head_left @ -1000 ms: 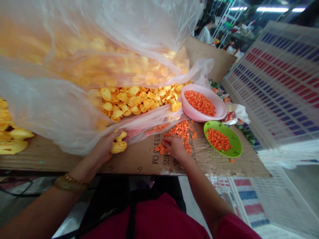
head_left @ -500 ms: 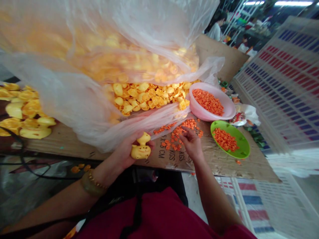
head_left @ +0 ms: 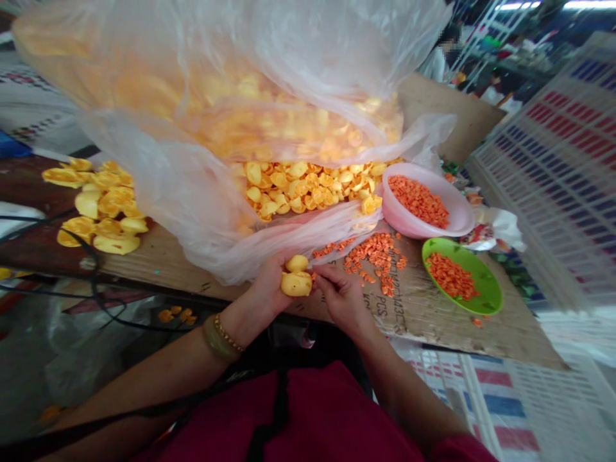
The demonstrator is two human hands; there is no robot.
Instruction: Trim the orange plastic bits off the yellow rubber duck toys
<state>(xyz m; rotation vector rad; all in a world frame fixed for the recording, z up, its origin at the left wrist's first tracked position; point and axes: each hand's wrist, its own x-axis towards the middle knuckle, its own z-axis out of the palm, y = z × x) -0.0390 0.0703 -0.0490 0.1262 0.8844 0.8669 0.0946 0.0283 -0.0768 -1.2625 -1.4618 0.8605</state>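
Note:
My left hand (head_left: pixel 268 289) is closed round a yellow toy duck (head_left: pixel 295 284) with a rounded head and a wider body. Against the duck's right side, the thumb and fingers of my right hand (head_left: pixel 345 300) are pinched together. A small orange piece (head_left: pixel 314 277) shows at those fingertips, partly hidden. Just beyond my right hand, many loose orange pieces (head_left: pixel 378 253) lie scattered on a cardboard sheet (head_left: pixel 409 321).
A large clear plastic bag (head_left: pixel 192 199) spills yellow hollow shells (head_left: pixel 298 186) behind my hands. At right stand a pink bowl (head_left: pixel 457 215) and a green dish (head_left: pixel 491 292), both holding orange pieces. More yellow ducks (head_left: pixel 115 244) lie at left, near black cables (head_left: pixel 96 282). White crates (head_left: pixel 553 141) rise far right.
My right hand has come left from the loose orange pieces to the duck, an orange piece at its fingertips. The duck has been turned in my left hand. The view has shifted left.

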